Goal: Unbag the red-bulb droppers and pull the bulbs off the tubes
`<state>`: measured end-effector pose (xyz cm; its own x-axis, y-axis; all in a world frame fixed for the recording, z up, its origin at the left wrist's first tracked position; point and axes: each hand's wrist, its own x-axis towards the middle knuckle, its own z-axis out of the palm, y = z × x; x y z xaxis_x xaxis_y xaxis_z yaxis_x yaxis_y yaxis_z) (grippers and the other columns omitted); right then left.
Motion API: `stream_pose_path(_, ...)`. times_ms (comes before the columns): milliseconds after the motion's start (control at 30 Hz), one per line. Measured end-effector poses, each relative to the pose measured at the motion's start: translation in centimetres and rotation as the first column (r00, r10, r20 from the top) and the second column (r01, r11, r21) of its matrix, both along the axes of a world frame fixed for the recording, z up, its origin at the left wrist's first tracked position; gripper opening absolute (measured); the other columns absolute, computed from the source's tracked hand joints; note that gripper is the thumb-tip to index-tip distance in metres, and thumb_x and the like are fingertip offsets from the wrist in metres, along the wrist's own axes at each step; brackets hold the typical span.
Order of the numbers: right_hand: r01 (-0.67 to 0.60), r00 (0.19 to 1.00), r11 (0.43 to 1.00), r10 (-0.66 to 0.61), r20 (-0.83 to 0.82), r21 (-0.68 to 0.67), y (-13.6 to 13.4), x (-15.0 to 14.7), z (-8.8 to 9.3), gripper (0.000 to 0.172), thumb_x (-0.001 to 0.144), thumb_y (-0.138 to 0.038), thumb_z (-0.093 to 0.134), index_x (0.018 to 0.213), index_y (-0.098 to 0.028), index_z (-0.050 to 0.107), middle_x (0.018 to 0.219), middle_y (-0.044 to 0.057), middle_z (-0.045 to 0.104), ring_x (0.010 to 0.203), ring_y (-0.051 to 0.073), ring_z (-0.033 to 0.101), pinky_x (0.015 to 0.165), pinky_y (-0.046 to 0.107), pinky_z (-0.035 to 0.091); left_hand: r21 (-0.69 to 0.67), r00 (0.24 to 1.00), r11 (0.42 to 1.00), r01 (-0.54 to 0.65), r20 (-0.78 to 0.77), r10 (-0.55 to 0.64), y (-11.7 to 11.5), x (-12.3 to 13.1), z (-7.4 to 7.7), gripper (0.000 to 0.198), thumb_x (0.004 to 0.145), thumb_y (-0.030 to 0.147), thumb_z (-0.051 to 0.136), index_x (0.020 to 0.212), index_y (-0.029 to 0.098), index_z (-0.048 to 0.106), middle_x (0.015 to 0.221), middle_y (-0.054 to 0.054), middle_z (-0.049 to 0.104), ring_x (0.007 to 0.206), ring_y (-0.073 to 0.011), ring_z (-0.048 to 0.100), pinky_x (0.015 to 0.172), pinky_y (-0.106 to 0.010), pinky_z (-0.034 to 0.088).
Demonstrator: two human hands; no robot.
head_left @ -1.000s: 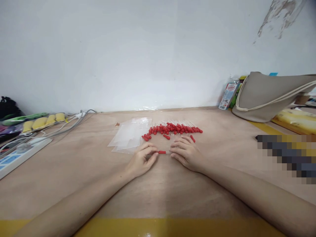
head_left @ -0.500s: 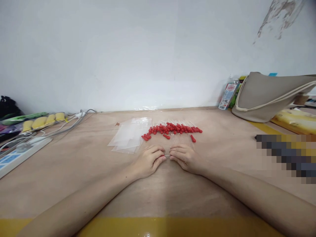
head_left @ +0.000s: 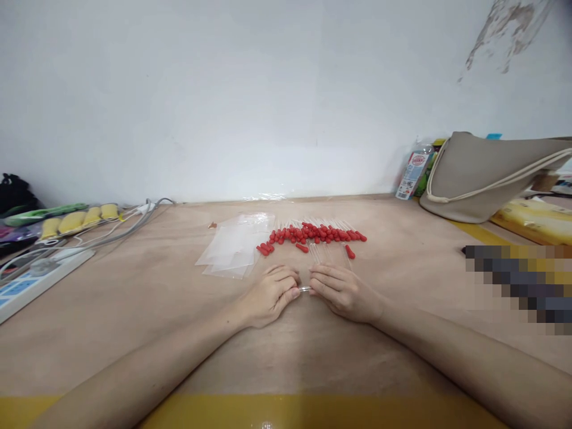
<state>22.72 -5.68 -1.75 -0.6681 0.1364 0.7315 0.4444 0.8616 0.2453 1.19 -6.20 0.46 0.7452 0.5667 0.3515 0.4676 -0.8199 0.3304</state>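
A short stretch of a clear glass dropper tube (head_left: 304, 289) shows between my two hands. My left hand (head_left: 272, 295) is closed, its thumb and fingers pinched at the tube's left end. The other end runs into the closed fingers of my right hand (head_left: 342, 292), which hide it. Just beyond lie several loose clear tubes (head_left: 318, 253), partly covered by my right hand. Behind them is a row of droppers with red rubber bulbs (head_left: 322, 232), their thin pale tubes pointing to the wall. Loose red bulbs (head_left: 301, 248) lie in front of the row.
Clear plastic bags (head_left: 230, 247) lie overlapped left of the droppers. A white power strip (head_left: 49, 280) with cables is at far left, near yellow packets (head_left: 71, 222). A grey bag (head_left: 478, 176), a bottle (head_left: 415, 173) and a yellow pack (head_left: 534, 219) stand at right.
Both hands have shifted slightly toward me. The red bit that showed at my left fingertips is now hidden, and the clear tube shows between the hands.
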Motion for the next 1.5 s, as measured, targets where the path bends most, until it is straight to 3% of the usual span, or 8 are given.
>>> stream_pose_path(567, -0.043, 0.999, 0.999, 0.044, -0.033, 0.032, -0.4, 1.2, 0.2, 0.017, 0.082, -0.01, 0.05, 0.094, -0.012, 0.062, 0.094, 0.008, 0.068, 0.099, 0.018, 0.059, 0.09, 0.034, 0.049, -0.018, 0.999, 1.0, 0.022, -0.043, -0.023, -0.2, -0.8, 0.0, 0.022, 0.093, 0.024, 0.029, 0.096, 0.017, 0.05, 0.098, -0.006, 0.057, 0.102, -0.0175, 0.048, 0.094, -0.034, 0.035)
stream_pose_path(667, 0.011, 0.991, 1.0, -0.012, -0.134, -0.013, 0.1, 2.2, 0.3, 0.017, 0.082, -0.011, 0.051, 0.095, -0.015, 0.063, 0.093, 0.007, 0.067, 0.096, 0.018, 0.059, 0.085, 0.033, 0.049, -0.019, 0.997, 0.997, -0.081, 0.008, 0.081, -0.1, -1.7, 0.0, 0.025, 0.093, 0.025, 0.026, 0.084, 0.017, 0.049, 0.09, -0.006, 0.054, 0.089, -0.0162, 0.05, 0.084, -0.031, 0.039)
stream_pose_path(800, 0.252, 0.928, 0.952, -0.289, -0.235, -0.177, 1.1, 3.2, 0.2, 0.014, 0.083, -0.022, 0.054, 0.089, -0.019, 0.066, 0.067, 0.002, 0.063, 0.066, 0.014, 0.057, 0.066, 0.029, 0.044, 0.03, 0.942, 0.947, -0.321, 0.113, 0.316, 0.9, -2.8, 0.9, 0.031, 0.093, 0.03, 0.023, 0.071, 0.018, 0.041, 0.073, -0.002, 0.046, 0.07, -0.0147, 0.045, 0.068, -0.029, 0.04)
stream_pose_path(867, 0.343, 0.897, 0.916, -0.385, -0.216, -0.208, 1.5, 3.3, 0.0, 0.017, 0.084, -0.024, 0.051, 0.09, -0.02, 0.067, 0.061, 0.001, 0.059, 0.063, 0.014, 0.054, 0.065, 0.03, 0.04, 0.041, 0.897, 0.902, -0.429, 0.138, 0.42, 2.1, -3.2, 1.7, 0.033, 0.093, 0.031, 0.022, 0.07, 0.019, 0.041, 0.071, -0.002, 0.046, 0.069, -0.0148, 0.046, 0.067, -0.029, 0.039)
stream_pose_path(1067, 0.431, 0.833, 0.839, -0.512, -0.213, -0.331, 2.5, 3.2, -0.1, 0.021, 0.082, -0.021, 0.048, 0.096, -0.017, 0.063, 0.082, 0.004, 0.066, 0.078, 0.015, 0.058, 0.076, 0.03, 0.033, 0.082, 0.737, 0.741, -0.666, -0.08, 0.671, 8.2, -4.4, 3.6, 0.034, 0.087, 0.034, 0.034, 0.066, 0.017, 0.055, 0.069, -0.005, 0.057, 0.078, -0.0198, 0.054, 0.07, -0.029, 0.039)
stream_pose_path(1267, 0.503, 0.789, 0.802, -0.578, -0.208, -0.321, 2.8, 3.4, -0.1, 0.013, 0.08, -0.02, 0.05, 0.081, -0.02, 0.063, 0.077, 0.001, 0.067, 0.075, 0.015, 0.058, 0.075, 0.031, 0.028, -0.01, 0.68, 0.691, -0.723, -0.182, 0.71, 11.8, -4.7, 3.0, 0.03, 0.076, 0.042, 0.05, 0.067, 0.017, 0.065, 0.066, -0.004, 0.065, 0.063, -0.0183, 0.059, 0.057, -0.026, 0.039)
stream_pose_path(1433, 0.535, 0.785, 0.803, -0.587, -0.196, -0.261, 3.0, 3.2, -0.2, 0.013, 0.079, -0.019, 0.051, 0.078, -0.02, 0.064, 0.076, 0.0, 0.068, 0.073, 0.014, 0.057, 0.074, 0.031, 0.026, 0.055, 0.66, 0.671, -0.739, -0.143, 0.738, 11.2, -4.0, 2.9, 0.037, 0.078, 0.048, 0.047, 0.075, 0.016, 0.066, 0.073, -0.007, 0.064, 0.072, -0.0212, 0.058, 0.062, -0.029, 0.04)
stream_pose_path(1500, 0.542, 0.784, 0.803, -0.59, -0.195, -0.249, 3.1, 3.1, -0.2, 0.014, 0.079, -0.018, 0.051, 0.078, -0.02, 0.064, 0.077, 0.0, 0.068, 0.073, 0.014, 0.056, 0.074, 0.031, 0.026, 0.141, 0.705, 0.707, -0.693, -0.071, 0.706, 10.7, -3.3, 2.8, 0.032, 0.08, 0.043, 0.048, 0.082, 0.017, 0.064, 0.081, -0.007, 0.062, 0.08, -0.021, 0.056, 0.068, -0.029, 0.04)
